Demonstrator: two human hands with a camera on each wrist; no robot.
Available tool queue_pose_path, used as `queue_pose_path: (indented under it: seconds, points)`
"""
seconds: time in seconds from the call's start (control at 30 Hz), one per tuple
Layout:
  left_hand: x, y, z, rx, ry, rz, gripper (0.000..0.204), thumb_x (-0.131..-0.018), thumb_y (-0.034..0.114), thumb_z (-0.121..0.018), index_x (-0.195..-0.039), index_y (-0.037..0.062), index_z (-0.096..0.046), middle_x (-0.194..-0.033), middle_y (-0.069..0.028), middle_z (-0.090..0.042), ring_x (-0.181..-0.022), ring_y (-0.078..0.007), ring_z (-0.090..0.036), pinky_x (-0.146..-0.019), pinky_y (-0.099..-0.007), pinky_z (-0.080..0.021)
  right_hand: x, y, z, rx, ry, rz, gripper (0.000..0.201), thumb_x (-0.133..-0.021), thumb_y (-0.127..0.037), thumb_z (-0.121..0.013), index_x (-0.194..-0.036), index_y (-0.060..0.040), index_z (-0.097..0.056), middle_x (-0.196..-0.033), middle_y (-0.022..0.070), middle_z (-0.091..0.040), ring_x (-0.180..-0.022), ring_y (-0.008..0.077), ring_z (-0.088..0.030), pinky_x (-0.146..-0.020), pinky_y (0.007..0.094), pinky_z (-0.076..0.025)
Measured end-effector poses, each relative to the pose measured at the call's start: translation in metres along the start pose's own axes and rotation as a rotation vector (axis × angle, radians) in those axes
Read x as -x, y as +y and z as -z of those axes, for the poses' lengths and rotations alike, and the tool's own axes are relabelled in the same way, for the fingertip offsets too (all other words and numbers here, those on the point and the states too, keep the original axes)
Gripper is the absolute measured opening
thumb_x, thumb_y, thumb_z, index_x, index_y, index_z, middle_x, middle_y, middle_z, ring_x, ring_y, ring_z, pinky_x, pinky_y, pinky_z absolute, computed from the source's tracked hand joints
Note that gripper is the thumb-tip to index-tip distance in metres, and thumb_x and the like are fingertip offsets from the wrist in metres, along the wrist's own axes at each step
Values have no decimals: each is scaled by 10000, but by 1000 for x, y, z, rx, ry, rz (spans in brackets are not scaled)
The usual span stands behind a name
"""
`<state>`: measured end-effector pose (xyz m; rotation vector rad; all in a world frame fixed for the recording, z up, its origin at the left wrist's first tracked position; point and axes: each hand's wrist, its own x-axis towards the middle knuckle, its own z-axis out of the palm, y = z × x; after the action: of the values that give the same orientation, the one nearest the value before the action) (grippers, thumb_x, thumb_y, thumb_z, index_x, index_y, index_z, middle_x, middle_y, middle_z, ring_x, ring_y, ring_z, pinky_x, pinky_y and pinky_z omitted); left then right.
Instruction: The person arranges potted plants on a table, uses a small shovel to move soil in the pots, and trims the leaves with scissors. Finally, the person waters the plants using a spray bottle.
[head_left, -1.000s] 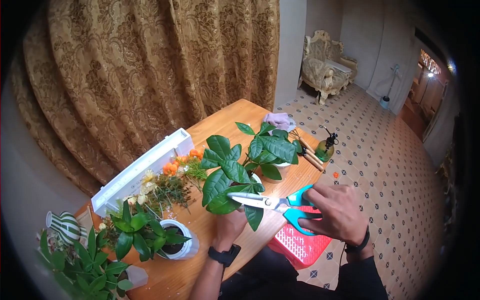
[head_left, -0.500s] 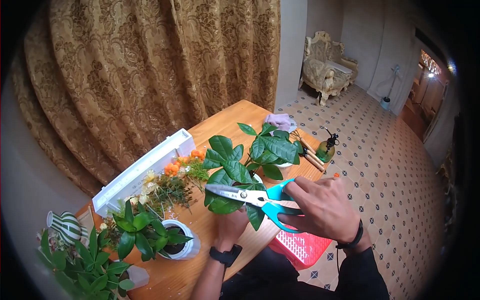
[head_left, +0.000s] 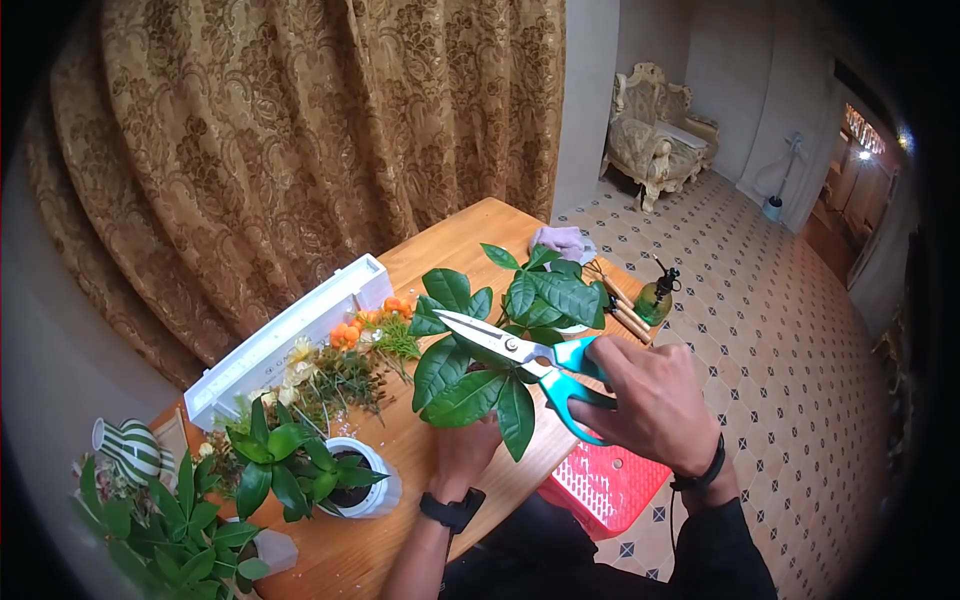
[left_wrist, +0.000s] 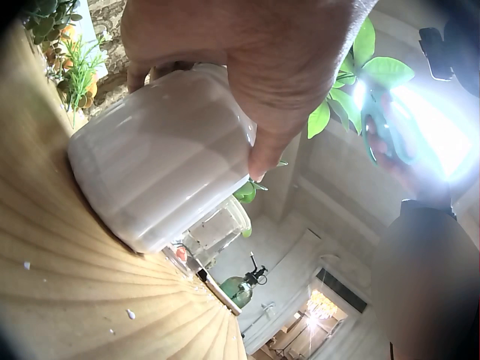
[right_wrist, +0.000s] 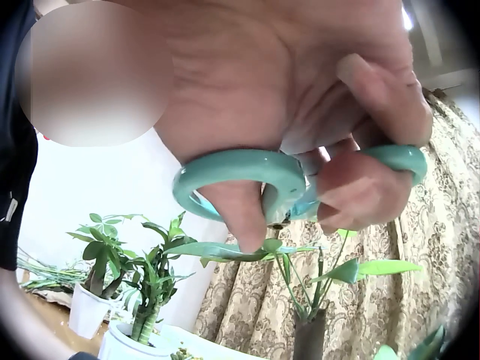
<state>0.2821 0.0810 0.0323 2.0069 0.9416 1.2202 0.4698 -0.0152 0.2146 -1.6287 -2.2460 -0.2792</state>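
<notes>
My left hand [head_left: 466,447] grips the upper part of a ribbed white pot [left_wrist: 161,161], which stands on the wooden table in the left wrist view. A plant with broad glossy green leaves [head_left: 470,395] rises from this pot; in the head view its leaves hide most of the pot and my fingertips. My right hand [head_left: 655,400] holds scissors [head_left: 510,345] with teal handles, thumb and fingers through the loops [right_wrist: 240,166]. The silver blades point up and left, overlapping the leaves in the head view. Below them in the right wrist view is a thick cut-topped stem [right_wrist: 309,337].
A white pot with a leafy plant [head_left: 365,490] stands left, beside a striped vase [head_left: 135,455]. Behind lie orange and cream flowers [head_left: 345,335] and a long white box [head_left: 290,340]. Wooden-handled tools [head_left: 628,318] and a spray bottle [head_left: 655,297] are at the right edge, above a red basket [head_left: 610,485].
The scissors first shifted left across the leaves, then rose, blades swinging from level to pointing up-left. Lower leaves now show below them. My left hand stays at the pot.
</notes>
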Motion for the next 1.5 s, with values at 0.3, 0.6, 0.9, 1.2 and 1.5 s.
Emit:
queue_pose_path:
  seconds: [0.3,0.6,0.9,1.2,1.5]
  points:
    - [-1,12,3,14,32,4,488,-791,181,-842,-1179,4,-606,-1080,-129,-662,-997,-293,-613,-904,-444,-476,18,29,10,-54,204,-169,439,-746,-387,-752,-1025,-83,-601,-866,82,-610,-704,266,-621,-589,399,-427]
    - [0,11,4,38,4,9,582,-787,153,-851,-1259,-14,-555,-1090,-137,-659,-970,-269,-634,-877,-420,-503,13,58,29,138,90,-240,366,-727,-342,-818,-936,-115,-620,-813,43,-613,-688,223,-594,-601,374,-372]
    - [1,6,0,38,26,-8,543,-803,150,-844,-1249,-2,-575,-1087,-124,-669,-944,-240,-651,-830,-393,-529,-15,49,54,249,130,-61,333,-744,-304,-814,-919,-105,-611,-811,58,-645,-675,262,-624,-574,382,-416]
    - [1,3,0,59,14,-14,511,-811,145,-837,-1228,-2,-583,-1050,-110,-683,-907,-228,-659,-809,-387,-532,-45,56,49,184,62,5,292,-778,-282,-793,-942,-94,-641,-724,79,-639,-634,284,-616,-578,390,-445]
    - [2,6,0,59,44,-13,506,-801,159,-843,-1206,2,-584,-1067,-115,-675,-928,-240,-649,-821,-400,-523,-8,89,39,124,202,-182,336,-763,-332,-714,-932,-70,-589,-727,125,-595,-662,292,-585,-628,406,-417]
